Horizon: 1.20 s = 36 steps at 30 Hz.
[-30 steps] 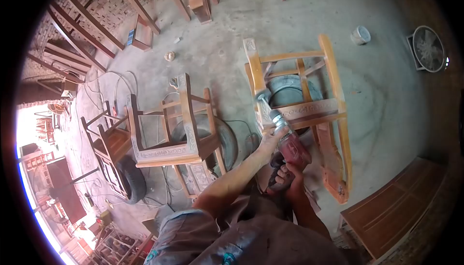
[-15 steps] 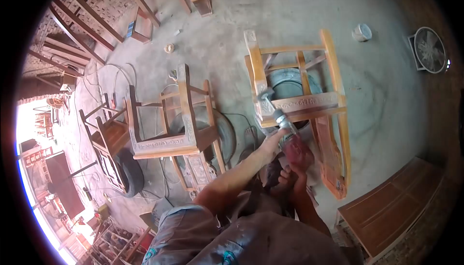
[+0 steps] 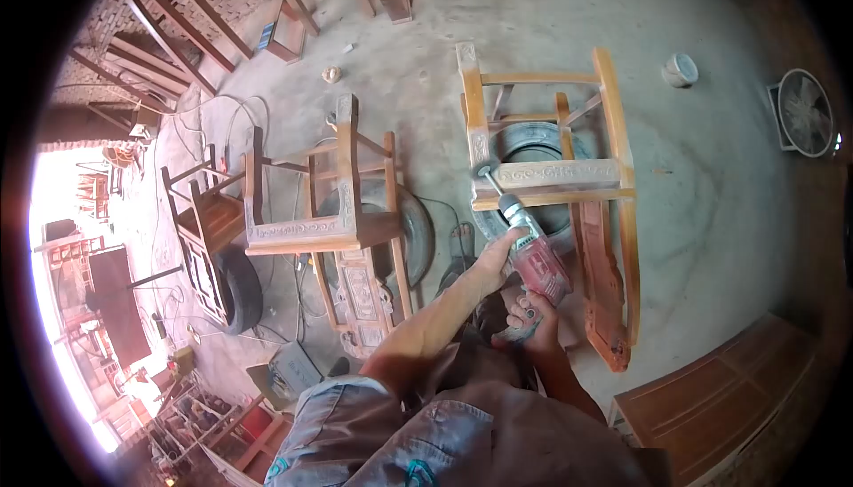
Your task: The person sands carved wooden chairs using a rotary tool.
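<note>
A red power drill (image 3: 540, 269) with a metal chuck is in both my hands. My left hand (image 3: 500, 254) is wrapped round its front part, near the chuck. My right hand (image 3: 533, 316) grips its rear end. From the chuck a thin shaft runs to a small round head (image 3: 485, 171), which overlaps the left end of the carved rail (image 3: 555, 172) in this view. That rail belongs to a wooden chair (image 3: 605, 114) turned over, its legs pointing away from me and its backrest (image 3: 600, 274) hanging down toward me. A tire (image 3: 524, 136) lies beneath the chair.
Another overturned carved chair (image 3: 302, 234) rests over a tire (image 3: 416, 238) to the left, with a smaller chair (image 3: 209, 211) beyond it. Cables (image 3: 182, 145) cross the floor. A white bucket (image 3: 680, 70) and a fan (image 3: 804, 112) stand right; a wooden panel (image 3: 715, 398) is lower right.
The drill's head has shifted slightly down along the chair's corner, and the view has turned a little. Both hands stay on the drill.
</note>
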{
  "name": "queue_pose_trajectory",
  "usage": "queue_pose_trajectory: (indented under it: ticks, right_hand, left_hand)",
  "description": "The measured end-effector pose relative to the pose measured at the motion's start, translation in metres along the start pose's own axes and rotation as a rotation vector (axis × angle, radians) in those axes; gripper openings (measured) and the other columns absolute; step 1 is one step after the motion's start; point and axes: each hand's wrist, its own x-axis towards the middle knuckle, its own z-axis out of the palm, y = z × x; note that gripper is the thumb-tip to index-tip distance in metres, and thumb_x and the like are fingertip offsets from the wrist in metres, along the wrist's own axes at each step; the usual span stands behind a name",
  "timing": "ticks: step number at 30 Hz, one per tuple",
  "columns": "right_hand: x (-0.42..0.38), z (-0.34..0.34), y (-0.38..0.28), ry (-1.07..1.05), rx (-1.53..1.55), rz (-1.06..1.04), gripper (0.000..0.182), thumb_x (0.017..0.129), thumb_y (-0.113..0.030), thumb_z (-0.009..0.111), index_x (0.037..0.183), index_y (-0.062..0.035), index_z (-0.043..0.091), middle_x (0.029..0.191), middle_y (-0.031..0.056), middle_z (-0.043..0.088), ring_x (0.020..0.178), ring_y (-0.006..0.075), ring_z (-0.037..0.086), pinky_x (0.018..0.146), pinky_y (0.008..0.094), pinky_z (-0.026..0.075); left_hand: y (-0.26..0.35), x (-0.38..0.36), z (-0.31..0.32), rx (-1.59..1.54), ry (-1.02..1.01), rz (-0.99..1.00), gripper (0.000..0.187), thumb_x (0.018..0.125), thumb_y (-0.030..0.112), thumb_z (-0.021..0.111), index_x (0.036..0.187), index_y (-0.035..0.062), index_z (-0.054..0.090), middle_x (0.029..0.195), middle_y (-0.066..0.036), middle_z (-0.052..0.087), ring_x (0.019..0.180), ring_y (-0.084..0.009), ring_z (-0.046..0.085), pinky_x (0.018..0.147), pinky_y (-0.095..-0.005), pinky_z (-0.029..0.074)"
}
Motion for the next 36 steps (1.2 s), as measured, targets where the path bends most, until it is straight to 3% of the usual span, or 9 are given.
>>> queue_pose_trajectory:
  ticks: [6, 12, 16, 19, 23, 24, 31, 32, 36]
  right_hand:
    - [0.001, -0.048, -0.009, -0.214, 0.002, 0.102, 0.019, 0.094, -0.013, 0.056, 0.112, -0.0071, 0.053, 0.081, 0.0031, 0.054, 0.066, 0.017, 0.05, 0.056, 0.0332, 0.043]
    - [0.01, -0.021, -0.016, -0.135, -0.02, 0.068, 0.012, 0.092, -0.016, 0.058, 0.099, -0.0078, 0.053, 0.076, 0.0017, 0.053, 0.063, 0.0133, 0.05, 0.053, 0.0288, 0.042]
    - [0.028, 0.023, -0.032, -0.133, -0.025, 0.032, 0.007, 0.092, -0.014, 0.057, 0.091, -0.0082, 0.053, 0.077, 0.0015, 0.052, 0.063, 0.013, 0.049, 0.051, 0.0262, 0.042]
    - [0.051, 0.068, -0.041, -0.14, 0.019, -0.023, 0.009, 0.091, -0.014, 0.059, 0.09, -0.0073, 0.053, 0.076, 0.0013, 0.052, 0.063, 0.0117, 0.047, 0.053, 0.0255, 0.04]
    - [0.096, 0.132, -0.05, -0.1, 0.064, -0.11, 0.006, 0.091, -0.012, 0.06, 0.089, -0.0099, 0.055, 0.077, 0.0, 0.052, 0.063, 0.0112, 0.047, 0.052, 0.0255, 0.041]
    - [0.109, 0.145, -0.054, -0.098, 0.054, -0.119, 0.005, 0.091, -0.011, 0.061, 0.089, -0.0108, 0.056, 0.078, 0.0, 0.053, 0.063, 0.0113, 0.049, 0.052, 0.0255, 0.041]
    - [0.188, 0.21, -0.068, -0.081, 0.077, -0.15, 0.005, 0.09, -0.011, 0.063, 0.09, -0.0102, 0.058, 0.078, 0.0006, 0.055, 0.065, 0.0117, 0.052, 0.052, 0.026, 0.043]
    - [0.196, 0.215, -0.069, -0.118, 0.067, -0.161, 0.006, 0.09, -0.012, 0.063, 0.09, -0.0104, 0.057, 0.077, 0.0003, 0.054, 0.064, 0.0113, 0.051, 0.052, 0.0258, 0.042]
    - [0.211, 0.224, -0.071, -0.02, 0.008, -0.173, 0.008, 0.088, -0.013, 0.064, 0.089, -0.0105, 0.057, 0.077, -0.0004, 0.053, 0.063, 0.0107, 0.05, 0.052, 0.0253, 0.042]
  left_hand:
    - [-0.02, -0.02, 0.003, 0.01, 0.04, -0.023, 0.032, 0.095, 0.029, 0.061, 0.118, 0.006, 0.062, 0.111, -0.007, 0.071, 0.1, -0.0204, 0.069, 0.093, -0.0369, 0.054]
    - [-0.003, -0.009, 0.002, -0.005, 0.015, -0.031, 0.037, 0.096, 0.032, 0.062, 0.121, 0.0062, 0.061, 0.112, -0.007, 0.07, 0.101, -0.0206, 0.068, 0.095, -0.0379, 0.053]
    - [0.044, -0.005, 0.022, 0.02, -0.041, -0.037, 0.041, 0.096, 0.038, 0.065, 0.124, 0.0089, 0.061, 0.113, -0.006, 0.069, 0.102, -0.02, 0.067, 0.097, -0.0388, 0.052]
    - [0.081, 0.012, 0.037, 0.045, 0.044, 0.002, 0.044, 0.094, 0.042, 0.067, 0.126, 0.0129, 0.06, 0.115, -0.005, 0.068, 0.104, -0.0189, 0.066, 0.096, -0.0388, 0.052]
    - [0.132, 0.044, 0.056, 0.131, 0.056, 0.073, 0.043, 0.092, 0.039, 0.071, 0.124, 0.0126, 0.059, 0.11, -0.005, 0.068, 0.099, -0.0189, 0.067, 0.083, -0.0361, 0.058]
    - [0.147, 0.055, 0.056, 0.164, -0.005, 0.059, 0.043, 0.092, 0.037, 0.073, 0.122, 0.0114, 0.058, 0.105, -0.008, 0.068, 0.087, -0.0204, 0.068, 0.071, -0.0356, 0.059]
    - [0.235, 0.101, 0.066, 0.326, 0.008, 0.065, 0.045, 0.088, 0.039, 0.075, 0.117, 0.0094, 0.058, 0.092, -0.011, 0.069, 0.067, -0.0203, 0.065, 0.051, -0.035, 0.054]
    - [0.243, 0.102, 0.065, 0.32, 0.022, -0.007, 0.047, 0.087, 0.041, 0.074, 0.119, 0.0099, 0.058, 0.087, -0.01, 0.068, 0.062, -0.0202, 0.063, 0.046, -0.0338, 0.051]
    - [0.25, 0.118, 0.064, 0.278, 0.049, 0.074, 0.045, 0.088, 0.04, 0.073, 0.12, 0.0114, 0.058, 0.084, -0.009, 0.067, 0.056, -0.0198, 0.061, 0.04, -0.0317, 0.048]
